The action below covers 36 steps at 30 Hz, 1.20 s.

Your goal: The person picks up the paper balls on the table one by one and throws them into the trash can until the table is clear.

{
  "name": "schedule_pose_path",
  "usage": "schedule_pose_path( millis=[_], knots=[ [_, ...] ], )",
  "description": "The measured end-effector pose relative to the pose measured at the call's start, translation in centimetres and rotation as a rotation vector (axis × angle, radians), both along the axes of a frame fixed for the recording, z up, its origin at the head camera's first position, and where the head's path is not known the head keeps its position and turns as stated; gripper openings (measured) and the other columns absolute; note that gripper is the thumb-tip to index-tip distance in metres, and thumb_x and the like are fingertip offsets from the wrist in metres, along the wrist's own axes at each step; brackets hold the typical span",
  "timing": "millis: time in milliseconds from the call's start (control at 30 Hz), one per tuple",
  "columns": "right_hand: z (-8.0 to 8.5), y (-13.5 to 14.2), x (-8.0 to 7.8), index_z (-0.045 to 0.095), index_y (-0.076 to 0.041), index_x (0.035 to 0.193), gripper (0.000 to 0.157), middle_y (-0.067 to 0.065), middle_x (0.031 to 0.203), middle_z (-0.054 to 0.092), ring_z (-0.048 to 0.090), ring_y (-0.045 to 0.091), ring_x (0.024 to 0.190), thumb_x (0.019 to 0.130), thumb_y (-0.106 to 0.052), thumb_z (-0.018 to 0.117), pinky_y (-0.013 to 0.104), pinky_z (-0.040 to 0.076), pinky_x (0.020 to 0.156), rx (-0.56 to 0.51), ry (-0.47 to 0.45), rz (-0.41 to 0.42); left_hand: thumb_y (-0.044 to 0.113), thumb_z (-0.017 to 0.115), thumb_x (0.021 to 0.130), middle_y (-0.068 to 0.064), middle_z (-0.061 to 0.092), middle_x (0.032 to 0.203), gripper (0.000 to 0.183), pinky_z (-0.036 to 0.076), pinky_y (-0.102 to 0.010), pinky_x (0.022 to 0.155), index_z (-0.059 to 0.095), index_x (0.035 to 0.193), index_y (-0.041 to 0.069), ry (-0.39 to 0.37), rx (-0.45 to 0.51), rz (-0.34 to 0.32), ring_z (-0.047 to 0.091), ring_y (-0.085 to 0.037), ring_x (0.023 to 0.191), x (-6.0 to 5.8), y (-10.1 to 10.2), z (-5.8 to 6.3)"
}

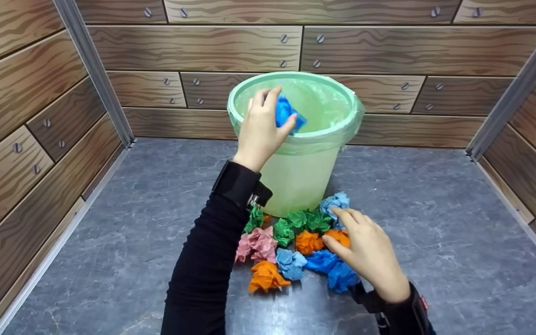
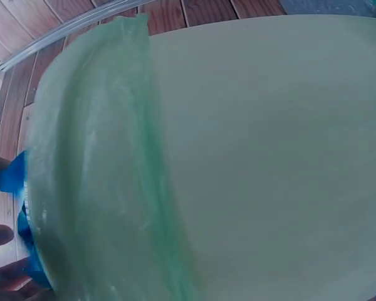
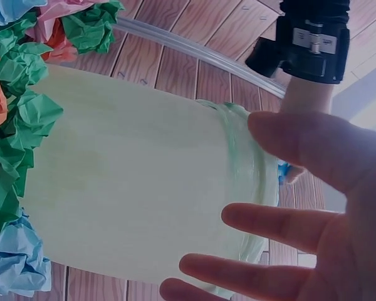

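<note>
My left hand (image 1: 262,125) is at the near rim of a pale green bin (image 1: 296,181) and holds a crumpled blue paper ball (image 1: 287,114) between thumb and fingers. In the left wrist view, parts of the blue paper (image 2: 12,175) show beside the fingers, past the bin's rim. Lower right, my right hand (image 1: 370,249) has its fingers spread and holds nothing. It is over the pile's right side, nearest to a light blue paper ball (image 1: 334,203) and an orange one (image 1: 340,236), both partly hidden by it. Whether it touches them I cannot tell.
A translucent green bag (image 1: 338,109) lines the bin and folds over its rim. At its foot lie several crumpled papers: green (image 1: 283,232), pink (image 1: 262,243), orange (image 1: 267,276), light blue (image 1: 291,263) and dark blue (image 1: 341,275). Wood-patterned walls (image 1: 193,46) surround the grey floor (image 1: 435,223).
</note>
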State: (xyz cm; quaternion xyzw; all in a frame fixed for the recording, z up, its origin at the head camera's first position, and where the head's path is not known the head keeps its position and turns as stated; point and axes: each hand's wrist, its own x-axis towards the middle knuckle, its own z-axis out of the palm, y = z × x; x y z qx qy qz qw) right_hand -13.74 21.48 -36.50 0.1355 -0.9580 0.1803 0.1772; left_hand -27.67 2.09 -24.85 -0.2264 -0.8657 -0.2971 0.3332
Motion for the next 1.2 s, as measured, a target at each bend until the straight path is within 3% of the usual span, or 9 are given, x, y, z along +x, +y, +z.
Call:
schedule_pose_path(
  millis=[133, 267, 433, 567, 733, 967, 1100, 1200],
  knots=[
    [-0.1, -0.1, 0.0, 0.049, -0.009, 0.126, 0.056, 0.016, 0.116, 0.053, 0.051, 0.031, 0.101, 0.078, -0.032, 0.066, 0.047, 0.039, 0.085, -0.007, 0.006, 0.009, 0.03, 0.055, 0.086, -0.014, 0.043, 0.122, 0.051, 0.039, -0.026, 0.08, 0.043, 0.129, 0.005, -0.016, -0.011, 0.008, 0.042, -0.025, 0.107, -0.2, -0.4, -0.6],
    [-0.2, -0.2, -0.1, 0.05, -0.008, 0.125, 0.056, 0.016, 0.114, 0.053, 0.052, 0.031, 0.1, 0.077, -0.032, 0.067, 0.047, 0.04, 0.083, -0.013, 0.015, 0.011, 0.031, 0.052, 0.087, -0.015, 0.043, 0.123, 0.05, 0.039, -0.025, 0.079, 0.043, 0.128, 0.004, 0.005, -0.037, 0.004, 0.041, -0.025, 0.109, 0.4, -0.7, -0.9],
    [-0.3, -0.2, -0.1, 0.05, -0.006, 0.124, 0.056, 0.017, 0.114, 0.054, 0.052, 0.032, 0.1, 0.076, -0.03, 0.068, 0.048, 0.04, 0.082, -0.016, 0.018, 0.015, 0.027, 0.054, 0.085, -0.014, 0.047, 0.119, 0.044, 0.044, -0.023, 0.064, 0.049, 0.122, 0.003, 0.056, -0.081, -0.012, 0.045, -0.023, 0.102, 2.0, -1.0, -1.1],
    [-0.3, -0.3, -0.1, 0.05, -0.007, 0.124, 0.056, 0.017, 0.114, 0.053, 0.051, 0.032, 0.1, 0.076, -0.03, 0.068, 0.047, 0.04, 0.082, -0.013, 0.008, 0.017, 0.025, 0.059, 0.082, -0.013, 0.054, 0.109, 0.04, 0.047, -0.024, 0.068, 0.054, 0.114, 0.001, 0.13, -0.136, -0.049, 0.051, -0.021, 0.094, 3.9, -1.5, -1.8],
    [-0.3, -0.3, -0.1, 0.049, -0.007, 0.125, 0.056, 0.017, 0.114, 0.053, 0.052, 0.032, 0.099, 0.077, -0.03, 0.068, 0.046, 0.041, 0.082, -0.013, 0.005, 0.02, 0.027, 0.062, 0.079, -0.01, 0.057, 0.1, 0.037, 0.045, -0.027, 0.073, 0.057, 0.106, 0.002, 0.172, -0.193, -0.101, 0.054, -0.02, 0.086, 6.3, -2.2, -4.2],
    [-0.2, -0.2, -0.2, 0.051, -0.005, 0.123, 0.056, 0.019, 0.112, 0.054, 0.054, 0.032, 0.095, 0.075, -0.028, 0.069, 0.047, 0.044, 0.076, -0.011, 0.021, 0.009, 0.027, 0.064, 0.078, -0.009, 0.058, 0.096, 0.036, 0.046, -0.027, 0.073, 0.058, 0.105, 0.003, 0.013, -0.216, -0.138, 0.055, -0.018, 0.082, 8.7, -2.5, -9.0],
    [-0.2, -0.2, -0.3, 0.052, -0.005, 0.121, 0.056, 0.018, 0.11, 0.055, 0.055, 0.031, 0.093, 0.074, -0.027, 0.071, 0.046, 0.045, 0.073, -0.003, 0.052, 0.011, 0.031, 0.062, 0.081, -0.007, 0.057, 0.098, 0.039, 0.046, -0.024, 0.07, 0.057, 0.109, 0.004, -0.075, -0.248, -0.142, 0.054, -0.017, 0.082, 9.5, -2.2, -11.4],
    [-0.3, -0.2, -0.4, 0.053, -0.005, 0.121, 0.055, 0.017, 0.11, 0.056, 0.055, 0.031, 0.093, 0.074, -0.027, 0.071, 0.045, 0.046, 0.073, -0.01, 0.071, 0.013, 0.034, 0.06, 0.082, -0.006, 0.055, 0.1, 0.04, 0.043, -0.023, 0.069, 0.055, 0.112, 0.007, -0.091, -0.289, -0.128, 0.052, -0.018, 0.083, 9.7, -1.9, -12.6]
  ],
)
